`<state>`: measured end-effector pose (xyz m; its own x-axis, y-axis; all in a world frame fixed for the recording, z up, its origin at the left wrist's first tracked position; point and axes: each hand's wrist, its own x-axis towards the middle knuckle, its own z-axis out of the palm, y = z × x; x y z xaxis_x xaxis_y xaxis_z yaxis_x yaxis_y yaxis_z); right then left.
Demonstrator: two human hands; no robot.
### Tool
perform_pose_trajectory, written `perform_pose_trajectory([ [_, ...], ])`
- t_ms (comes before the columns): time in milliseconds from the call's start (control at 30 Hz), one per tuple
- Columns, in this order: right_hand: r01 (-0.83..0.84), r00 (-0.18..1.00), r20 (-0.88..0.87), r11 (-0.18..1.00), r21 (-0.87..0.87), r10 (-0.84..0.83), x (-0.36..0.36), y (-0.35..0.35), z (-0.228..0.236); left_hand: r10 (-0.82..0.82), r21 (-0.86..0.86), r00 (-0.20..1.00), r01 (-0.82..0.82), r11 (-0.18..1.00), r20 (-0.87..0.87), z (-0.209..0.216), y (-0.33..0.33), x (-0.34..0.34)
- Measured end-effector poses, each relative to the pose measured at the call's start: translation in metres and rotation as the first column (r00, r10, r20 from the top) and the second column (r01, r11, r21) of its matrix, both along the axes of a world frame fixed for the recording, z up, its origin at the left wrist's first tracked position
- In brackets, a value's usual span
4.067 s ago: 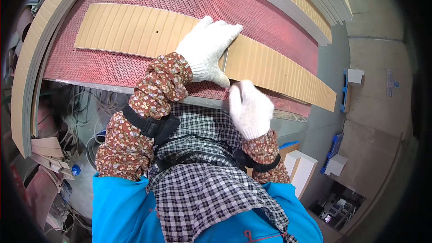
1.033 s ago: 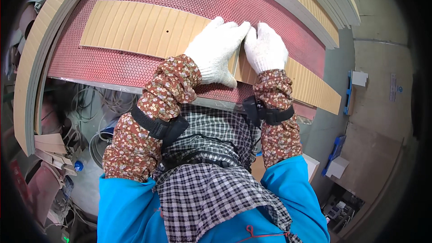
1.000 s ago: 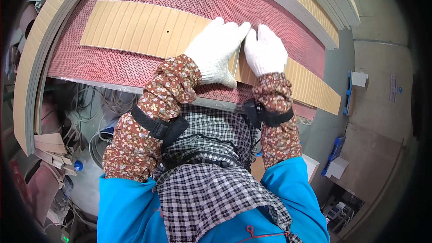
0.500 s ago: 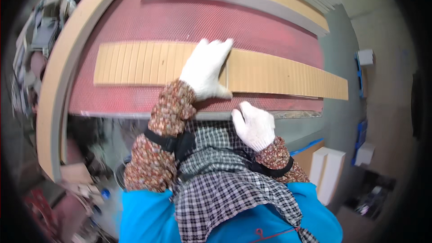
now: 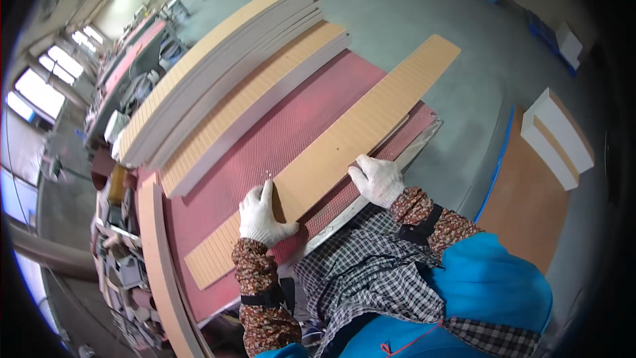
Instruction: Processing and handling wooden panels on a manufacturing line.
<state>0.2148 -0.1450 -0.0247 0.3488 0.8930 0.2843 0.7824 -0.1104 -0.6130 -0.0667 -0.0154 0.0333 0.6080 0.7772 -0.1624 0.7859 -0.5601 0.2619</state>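
Note:
Two long tan strips of grooved board lie end to end across a red mesh-topped table. My left hand (image 5: 261, 217), in a white knit glove, rests over the place where they meet. Its index finger and thumb are spread toward the two long edges, with the shorter visible strip (image 5: 211, 257) under and beside it. Also gloved, my right hand (image 5: 377, 180) has its fingertips closed on the near edge of the longer strip (image 5: 371, 114). That strip's far end juts past the table's end. The undersides of both strips are hidden.
Thick pale-sided boards with tan tops (image 5: 255, 103) lie along the table's far side, beside a stack of similar boards (image 5: 218, 69). Another long board (image 5: 159, 258) stands at the left end. On the right, white-sided blocks (image 5: 558, 139) sit on a brown sheet (image 5: 530, 212).
My view has turned, so the table now slants up to the right. My right hand has moved from in front of my apron to the longer strip's near edge; the left stays at the joint.

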Motion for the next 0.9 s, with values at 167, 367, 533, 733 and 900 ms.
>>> perform_pose_trajectory([
  [167, -0.045, 0.998, 0.04, 0.99, 0.133, 0.04, 0.004, -0.002, -0.024, 0.073, 0.095, 0.971, -0.052, 0.994, -0.228, 0.012, -0.011, 0.034],
  [367, -0.075, 0.981, 0.188, 0.979, 0.19, 0.039, 0.004, 0.003, -0.024, 0.168, 0.185, 0.944, -0.118, 0.976, -0.284, 0.007, -0.022, 0.08],
  [533, 0.086, 0.985, -0.159, 0.983, 0.162, -0.06, 0.005, -0.001, -0.007, 0.074, 0.253, 0.985, -0.032, 0.967, -0.158, -0.008, -0.023, 0.117],
  [733, 0.15, 0.932, -0.349, 0.982, 0.114, -0.102, 0.008, -0.002, -0.001, 0.023, 0.294, 0.999, -0.03, 0.955, 0.027, -0.022, -0.019, 0.149],
  [900, 0.112, 0.877, -0.476, 0.991, 0.075, -0.063, 0.015, 0.001, -0.009, 0.015, 0.256, 0.995, -0.039, 0.966, 0.097, -0.013, -0.021, 0.145],
])
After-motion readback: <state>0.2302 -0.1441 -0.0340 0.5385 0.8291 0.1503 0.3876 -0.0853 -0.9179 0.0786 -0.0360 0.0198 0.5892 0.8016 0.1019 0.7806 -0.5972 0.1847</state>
